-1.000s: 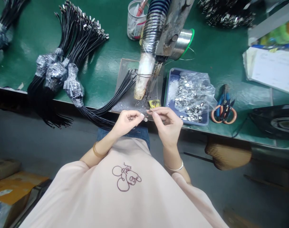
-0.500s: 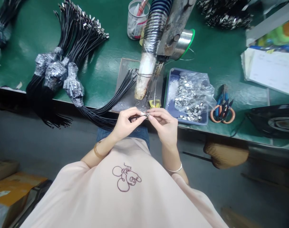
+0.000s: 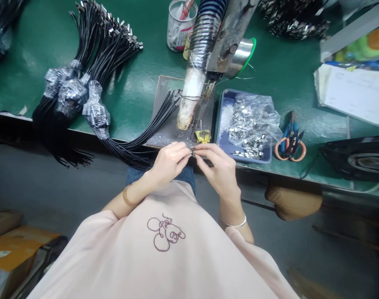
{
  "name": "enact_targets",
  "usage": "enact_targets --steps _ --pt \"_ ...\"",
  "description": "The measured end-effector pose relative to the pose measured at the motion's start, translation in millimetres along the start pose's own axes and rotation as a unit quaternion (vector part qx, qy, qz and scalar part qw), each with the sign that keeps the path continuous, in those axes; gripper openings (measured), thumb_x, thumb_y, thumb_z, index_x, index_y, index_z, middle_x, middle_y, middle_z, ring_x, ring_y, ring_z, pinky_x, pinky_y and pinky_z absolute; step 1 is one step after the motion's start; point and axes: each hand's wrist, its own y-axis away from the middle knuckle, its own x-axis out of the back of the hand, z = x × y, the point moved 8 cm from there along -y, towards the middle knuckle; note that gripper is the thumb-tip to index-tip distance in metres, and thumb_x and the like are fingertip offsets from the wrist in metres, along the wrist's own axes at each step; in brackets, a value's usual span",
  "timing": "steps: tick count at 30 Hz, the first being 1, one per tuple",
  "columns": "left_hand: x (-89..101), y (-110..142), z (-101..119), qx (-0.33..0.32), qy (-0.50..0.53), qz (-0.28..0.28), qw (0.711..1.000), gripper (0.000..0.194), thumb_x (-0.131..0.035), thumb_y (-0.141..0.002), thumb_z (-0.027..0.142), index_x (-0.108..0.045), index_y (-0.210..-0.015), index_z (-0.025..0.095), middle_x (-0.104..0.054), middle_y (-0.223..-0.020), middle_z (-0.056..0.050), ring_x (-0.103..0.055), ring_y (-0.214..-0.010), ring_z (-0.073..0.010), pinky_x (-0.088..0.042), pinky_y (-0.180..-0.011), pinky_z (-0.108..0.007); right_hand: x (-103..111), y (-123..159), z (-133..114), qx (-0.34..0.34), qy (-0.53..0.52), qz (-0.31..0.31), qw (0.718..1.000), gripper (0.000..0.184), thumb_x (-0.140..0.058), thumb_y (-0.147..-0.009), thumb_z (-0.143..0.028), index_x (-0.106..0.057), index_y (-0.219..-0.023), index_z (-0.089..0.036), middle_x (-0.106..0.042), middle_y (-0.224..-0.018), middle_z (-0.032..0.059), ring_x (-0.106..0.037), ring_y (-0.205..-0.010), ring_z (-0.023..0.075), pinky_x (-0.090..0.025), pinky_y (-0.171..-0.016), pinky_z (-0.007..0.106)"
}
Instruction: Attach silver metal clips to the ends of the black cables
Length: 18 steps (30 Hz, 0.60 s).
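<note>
At the table's front edge, my left hand (image 3: pixel 168 164) is closed in a pinch, its fingertips on the end of a black cable that is mostly hidden by the fingers. My right hand (image 3: pixel 221 169) pinches a tiny metal connector (image 3: pixel 193 153) right at the left fingertips. How the connector sits on the cable is too small to tell. Left of my hands, a bundle of black cables (image 3: pixel 124 150) wrapped in plastic lies over the edge, its ends fanned on a dark board (image 3: pixel 160 137). A yellow sponge-like piece (image 3: pixel 203 136) lies just beyond my fingertips.
A blue tray (image 3: pixel 252 161) holds a bag of small metal connectors (image 3: pixel 253 112). Right of it lie orange-handled pliers (image 3: pixel 291 141). Overhead hang a wrapped hose (image 3: pixel 205 41) and a solder spool (image 3: pixel 243 56). More cable bundles (image 3: pixel 72 97) lie left; a black fan-like device (image 3: pixel 360 160) stands right.
My right wrist has swung slightly right and its fingers have straightened a little. The left fingers have curled further over the cable, which shows less now. Both hands stay together at the fingertips.
</note>
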Motion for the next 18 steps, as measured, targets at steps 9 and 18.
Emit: enact_targets --steps 9,18 --pt "1.7 9 -4 0.051 0.125 0.063 0.989 0.018 -0.056 -0.096 0.025 -0.072 -0.094 0.017 -0.076 -0.09 -0.009 -0.067 -0.076 -0.0156 -0.053 -0.072 -0.027 -19 7 38 -0.161 -0.284 0.065 0.943 0.01 -0.074 -0.08 -0.03 -0.071 -0.072 -0.023 -0.072 -0.093 0.003 -0.072 -0.085 0.0169 -0.062 -0.078 0.032" --pt "-11.2 11 -24 0.194 0.346 0.014 0.918 0.031 -0.067 -0.089 0.045 -0.064 -0.081 0.015 -0.063 -0.065 0.0 -0.054 -0.055 -0.0086 -0.046 -0.058 -0.021 -25 11 43 -0.202 -0.309 0.062 0.927 0.018 -0.076 -0.077 -0.038 -0.07 -0.069 -0.023 -0.072 -0.095 0.0046 -0.072 -0.087 0.0189 -0.062 -0.081 0.036"
